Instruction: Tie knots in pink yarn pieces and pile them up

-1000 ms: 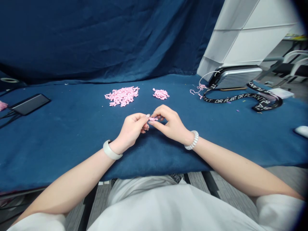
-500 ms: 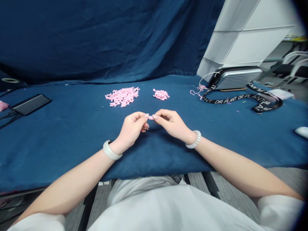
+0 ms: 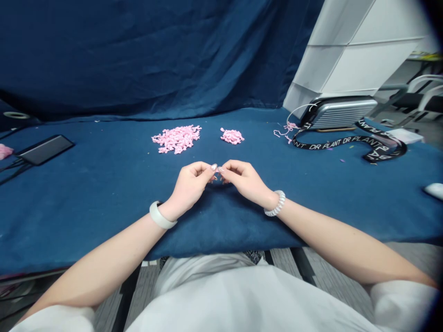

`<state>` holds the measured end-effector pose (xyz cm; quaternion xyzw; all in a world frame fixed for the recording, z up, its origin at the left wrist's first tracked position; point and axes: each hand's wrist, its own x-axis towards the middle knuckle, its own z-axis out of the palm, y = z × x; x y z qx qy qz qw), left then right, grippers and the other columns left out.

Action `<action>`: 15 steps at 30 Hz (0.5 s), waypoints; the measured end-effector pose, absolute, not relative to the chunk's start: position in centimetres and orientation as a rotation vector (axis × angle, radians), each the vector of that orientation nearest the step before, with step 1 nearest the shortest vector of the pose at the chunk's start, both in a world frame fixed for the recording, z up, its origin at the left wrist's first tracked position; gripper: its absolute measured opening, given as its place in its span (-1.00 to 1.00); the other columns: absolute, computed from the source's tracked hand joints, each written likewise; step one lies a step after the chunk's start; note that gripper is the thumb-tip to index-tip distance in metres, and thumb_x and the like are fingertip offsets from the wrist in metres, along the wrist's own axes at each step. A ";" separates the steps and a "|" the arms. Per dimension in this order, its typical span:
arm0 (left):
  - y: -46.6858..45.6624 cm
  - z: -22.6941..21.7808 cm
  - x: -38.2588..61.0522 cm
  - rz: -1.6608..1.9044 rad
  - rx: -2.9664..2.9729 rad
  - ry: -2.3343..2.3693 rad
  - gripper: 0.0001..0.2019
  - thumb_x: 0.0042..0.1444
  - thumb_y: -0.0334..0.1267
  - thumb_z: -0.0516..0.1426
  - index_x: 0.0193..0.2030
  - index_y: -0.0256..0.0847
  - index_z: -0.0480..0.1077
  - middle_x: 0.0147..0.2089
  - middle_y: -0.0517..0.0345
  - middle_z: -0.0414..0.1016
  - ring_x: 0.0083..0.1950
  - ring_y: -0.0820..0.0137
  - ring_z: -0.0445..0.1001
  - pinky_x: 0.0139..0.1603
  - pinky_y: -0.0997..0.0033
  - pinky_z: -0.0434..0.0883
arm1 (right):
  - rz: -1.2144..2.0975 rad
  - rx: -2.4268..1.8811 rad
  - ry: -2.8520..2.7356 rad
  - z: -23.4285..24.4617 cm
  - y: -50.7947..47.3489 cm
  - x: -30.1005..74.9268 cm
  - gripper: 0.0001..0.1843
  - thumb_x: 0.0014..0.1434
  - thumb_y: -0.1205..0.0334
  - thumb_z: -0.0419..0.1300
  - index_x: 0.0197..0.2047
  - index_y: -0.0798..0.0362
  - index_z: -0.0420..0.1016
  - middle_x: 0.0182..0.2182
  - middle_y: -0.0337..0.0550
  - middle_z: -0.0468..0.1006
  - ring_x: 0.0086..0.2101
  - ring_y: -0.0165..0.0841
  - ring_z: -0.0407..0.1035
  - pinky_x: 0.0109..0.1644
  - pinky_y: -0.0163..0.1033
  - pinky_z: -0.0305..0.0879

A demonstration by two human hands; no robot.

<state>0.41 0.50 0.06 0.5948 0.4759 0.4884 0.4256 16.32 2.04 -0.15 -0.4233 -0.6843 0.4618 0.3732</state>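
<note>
Above the front of the blue-covered table [image 3: 104,198], my left hand [image 3: 194,184] and my right hand [image 3: 244,180] meet at their fingertips. Both pinch a small pink twisted piece [image 3: 218,170] between thumb and forefinger. Most of the piece is hidden by the fingers, so its exact kind does not show. Beyond my left hand lies a wide, loose heap of small pink knotted pieces [image 3: 178,139]. A smaller, tighter pink heap [image 3: 231,136] sits to its right, beyond my right hand.
A black power bank or phone [image 3: 45,150] with cables lies at the left. At the right are a silver ribbed case [image 3: 346,114], a black lettered lanyard [image 3: 332,144], loose pink strands [image 3: 290,127] and a white object [image 3: 434,190]. A blue cloth [image 3: 155,55] hangs behind.
My hands have drawn closer together, and less of the pink piece shows between the fingertips. Both pink heaps stay where they were.
</note>
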 end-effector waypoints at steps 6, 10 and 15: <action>0.5 0.0 0.5 1.287 1.501 1.179 -0.71 0.01 -0.10 0.18 -0.52 -0.30 0.32 -0.55 0.23 0.32 -0.55 0.59 0.17 -0.50 0.55 0.16 | 1.358 -1.042 -1.652 -0.2 2.0 16.1 -0.47 0.08 -0.17 -0.01 -0.35 0.22 0.30 -0.46 -0.22 0.34 -0.47 -0.70 0.24 -0.35 -0.55 0.23; 0.4 -0.1 0.6 1.248 1.492 1.156 -0.71 0.00 -0.09 0.19 -0.50 -0.30 0.34 -0.55 0.22 0.33 -0.55 0.58 0.18 -0.51 0.55 0.16 | 1.341 -1.034 -1.704 -0.3 1.9 15.9 -0.49 0.07 -0.16 0.01 -0.41 0.23 0.26 -0.47 -0.22 0.33 -0.46 -0.71 0.23 -0.33 -0.56 0.24; 0.6 -0.6 0.6 1.194 1.378 1.139 -0.68 0.03 -0.03 0.15 -0.45 -0.30 0.38 -0.50 0.17 0.35 -0.52 0.56 0.24 -0.57 0.58 0.15 | 1.308 -1.022 -1.663 -0.5 2.2 16.0 -0.53 0.06 -0.10 0.04 -0.44 0.23 0.25 -0.49 -0.23 0.33 -0.47 -0.70 0.22 -0.32 -0.55 0.23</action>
